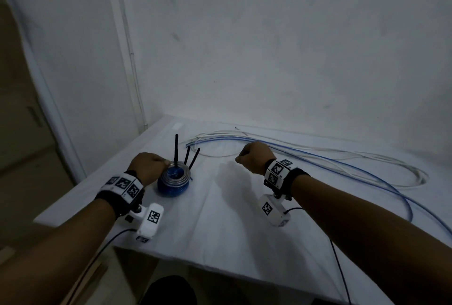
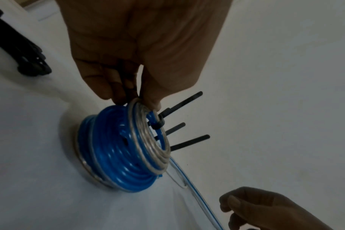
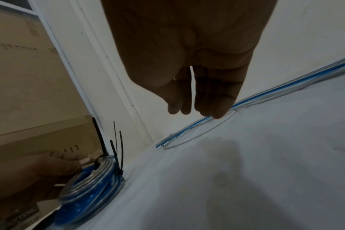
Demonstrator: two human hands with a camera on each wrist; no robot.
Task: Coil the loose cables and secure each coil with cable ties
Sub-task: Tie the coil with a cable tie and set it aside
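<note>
At lower centre of the head view, the left hand (image 1: 149, 167) pinches the rim of a glossy blue-and-grey cable coil (image 1: 174, 181) bristling with black cable ties (image 1: 176, 148). Further right, the right hand (image 1: 254, 158) hovers loosely curled, empty; beyond, loose cables (image 1: 325, 158) snake across the white table (image 1: 220, 226).

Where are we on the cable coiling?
Done: a stack of coils, blue and clear, stands on the table with black cable ties sticking up. In hand: the left hand holds the top coil's rim; the right hand hangs over the loose cables, holding nothing visible. Left: those long blue and white runs, uncoiled and untied.
</note>
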